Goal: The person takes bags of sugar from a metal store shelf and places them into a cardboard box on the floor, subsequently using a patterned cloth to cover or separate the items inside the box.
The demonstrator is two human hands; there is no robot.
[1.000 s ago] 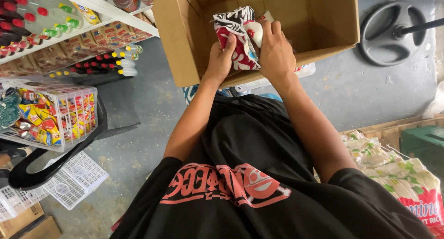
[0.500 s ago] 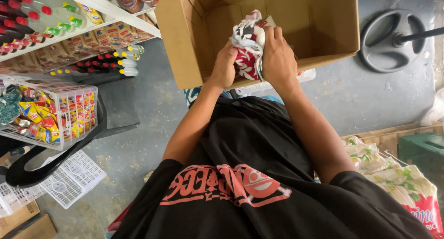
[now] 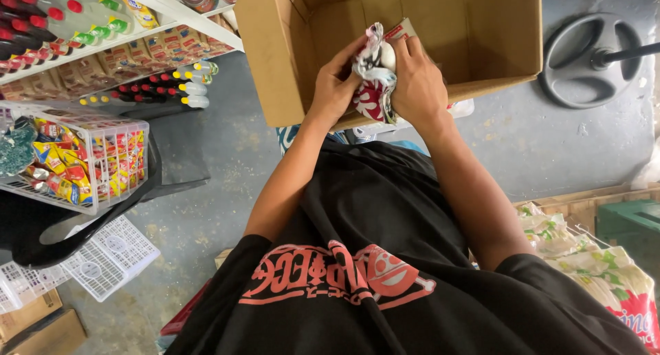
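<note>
Crumpled red, white and black plastic packet bundle point(image 3: 375, 80) held between both hands, over the near wall of the open brown cardboard box point(image 3: 481, 25). Left hand point(image 3: 335, 87) closed on the bundle's left side, fingers curled up over its top edge. Right hand point(image 3: 418, 83) pressed flat against the right side, fingers extended upward along a small brown cardboard piece point(image 3: 401, 30) at the bundle's top. Bundle squeezed narrow in the gap between the two palms, lower part red, upper part white with dark print. Box interior otherwise bare where visible.

Noted nearby: white wire basket of yellow and red snack packets point(image 3: 82, 159) at left; shelf of red-capped bottles point(image 3: 41, 11) above it; round black metal stand base point(image 3: 591, 59) on grey concrete floor at right.
</note>
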